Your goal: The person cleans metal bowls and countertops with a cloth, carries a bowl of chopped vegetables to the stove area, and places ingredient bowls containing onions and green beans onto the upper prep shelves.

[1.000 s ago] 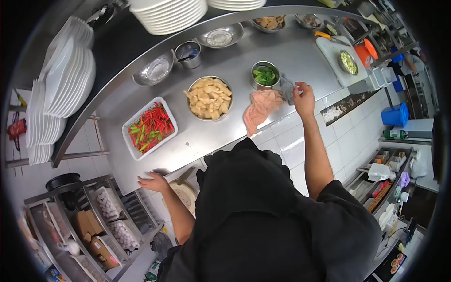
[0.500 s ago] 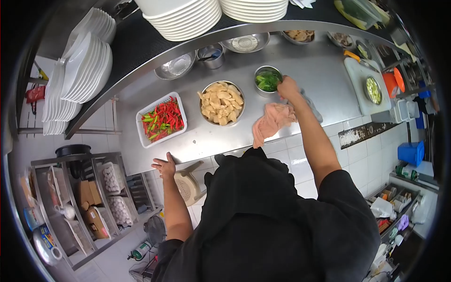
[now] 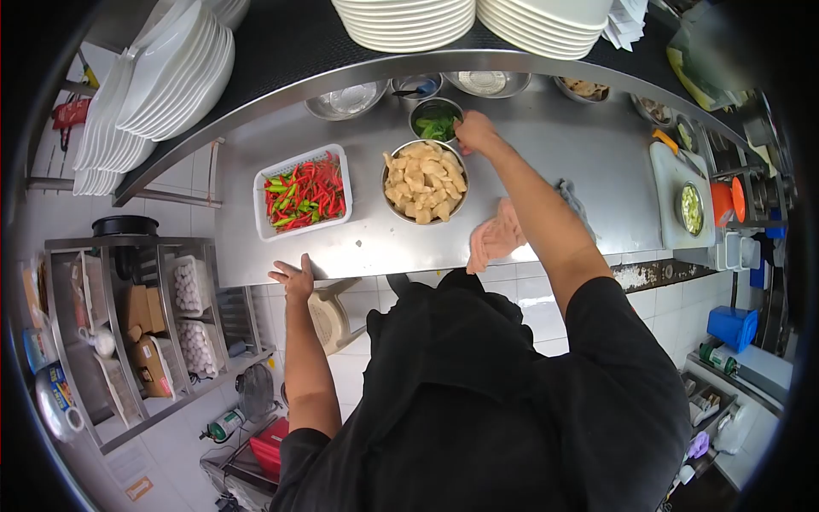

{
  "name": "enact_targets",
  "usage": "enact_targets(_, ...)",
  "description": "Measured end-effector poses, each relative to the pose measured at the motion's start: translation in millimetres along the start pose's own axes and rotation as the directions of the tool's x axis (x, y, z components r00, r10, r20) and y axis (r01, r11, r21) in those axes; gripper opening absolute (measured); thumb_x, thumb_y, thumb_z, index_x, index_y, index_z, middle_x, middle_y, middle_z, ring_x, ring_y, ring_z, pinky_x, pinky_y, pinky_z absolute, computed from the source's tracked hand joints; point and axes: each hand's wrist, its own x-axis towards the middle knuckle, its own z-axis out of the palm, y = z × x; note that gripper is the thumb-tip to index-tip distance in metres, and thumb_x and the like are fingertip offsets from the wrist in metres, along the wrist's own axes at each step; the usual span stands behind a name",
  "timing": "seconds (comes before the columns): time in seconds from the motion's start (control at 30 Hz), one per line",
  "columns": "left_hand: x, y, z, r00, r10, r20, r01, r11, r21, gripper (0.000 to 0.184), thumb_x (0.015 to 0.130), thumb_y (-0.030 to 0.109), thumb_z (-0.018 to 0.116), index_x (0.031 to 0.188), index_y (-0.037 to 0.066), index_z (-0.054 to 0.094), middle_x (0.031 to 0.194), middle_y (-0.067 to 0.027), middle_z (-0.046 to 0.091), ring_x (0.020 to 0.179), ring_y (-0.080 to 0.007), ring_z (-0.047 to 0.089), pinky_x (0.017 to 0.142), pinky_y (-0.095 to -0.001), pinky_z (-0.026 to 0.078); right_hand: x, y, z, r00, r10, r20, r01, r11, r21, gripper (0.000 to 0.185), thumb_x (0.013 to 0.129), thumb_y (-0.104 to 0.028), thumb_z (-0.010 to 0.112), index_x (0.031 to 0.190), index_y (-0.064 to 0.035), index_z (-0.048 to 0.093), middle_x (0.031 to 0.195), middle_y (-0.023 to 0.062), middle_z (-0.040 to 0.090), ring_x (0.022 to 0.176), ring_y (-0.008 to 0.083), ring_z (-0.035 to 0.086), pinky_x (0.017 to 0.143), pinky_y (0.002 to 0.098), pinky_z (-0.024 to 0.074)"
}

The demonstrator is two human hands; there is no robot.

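Observation:
My right hand (image 3: 476, 133) is closed on the rim of a metal pot (image 3: 424, 107) with green leaves in it. Right in front of that pot stands a metal bowl (image 3: 465, 205) heaped with pale pieces (image 3: 424, 179). A white basket (image 3: 261, 205) of red and green chillies (image 3: 305, 192) lies to the left. Near the table's front edge my left hand (image 3: 294, 277) is spread, holding nothing. Right of the bowl, a pink cloth (image 3: 497, 235) lies partly behind my right forearm, with a grey cloth (image 3: 574, 205) beyond the arm.
Metal bowls (image 3: 345, 101) line the back of the steel table (image 3: 589, 128) under a shelf of stacked white plates (image 3: 405, 24). At the right, a white board (image 3: 674, 196) bears a knife (image 3: 678, 152) and a small bowl. A stool (image 3: 328, 320) stands below the front edge.
My right hand went from beside the grey cloth to the pot of leaves, and the pot has moved left and back, behind the bowl of pale pieces. My left hand stays near the front edge.

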Motion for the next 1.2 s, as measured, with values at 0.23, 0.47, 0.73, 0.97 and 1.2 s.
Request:
enact_targets(0.23,-19,9,-51,0.973,0.015,0.232,-0.062,0.979,0.197,0.099,0.093,0.07,0.051,0.162,0.007,0.021,0.169,-0.028,0.011,0.145,-0.0502,0.038,0.118,-0.068,0.026,-2,-5,7,0.998,-0.065,0.025,0.064,0.997,0.041,0.031,0.102,-0.023,0.058,0.105,0.0069,0.066,0.079,0.0176,0.073,0.062,0.0284,0.074,0.056,0.0383,0.0628)
enact_targets(0.47,-162,133,-72,0.721,0.4,0.566,0.182,0.679,-0.711,0.036,0.103,0.033,0.058,0.122,0.002,0.062,0.111,-0.0132,0.068,0.091,-0.0266,0.073,0.081,-0.0377,0.059,-5,7,0,0.997,0.062,-0.043,-0.053,0.981,0.188,0.036,0.101,-0.021,0.06,0.124,0.0067,0.063,0.088,0.0169,0.074,0.066,0.0238,0.074,0.053,0.0376,0.0636)
enact_targets(0.73,-174,241,-23,0.755,0.45,0.476,0.222,0.508,-0.832,0.032,0.109,0.031,0.047,0.122,0.001,0.046,0.12,-0.0153,0.058,0.096,-0.0341,0.072,0.078,-0.0441,0.063,-3,38,-20,0.979,0.184,-0.09,-0.143,0.928,0.344,0.046,0.101,-0.015,0.062,0.14,0.005,0.053,0.098,0.0166,0.074,0.067,0.0226,0.074,0.053,0.0359,0.0642)
enact_targets(0.97,-151,259,-15,0.788,0.453,0.417,0.145,0.522,-0.841,0.02,0.105,0.017,0.046,0.112,-0.001,0.047,0.104,-0.0187,0.061,0.082,-0.0317,0.072,0.07,-0.0403,0.065,-10,37,-16,0.965,0.217,-0.147,-0.114,0.852,0.512,0.034,0.101,-0.014,0.062,0.128,0.0052,0.056,0.092,0.0178,0.072,0.067,0.0237,0.074,0.053,0.0372,0.0642)
enact_targets(1.2,-120,282,-21,0.836,0.44,0.328,0.099,0.466,-0.879,0.017,0.102,0.016,0.048,0.103,-0.001,0.048,0.096,-0.0182,0.064,0.069,-0.0246,0.071,0.062,-0.0368,0.065,-11,42,-19,0.973,0.202,-0.113,-0.109,0.832,0.543,0.023,0.101,-0.015,0.062,0.114,0.003,0.058,0.088,0.0163,0.07,0.066,0.0244,0.073,0.054,0.0387,0.0639)
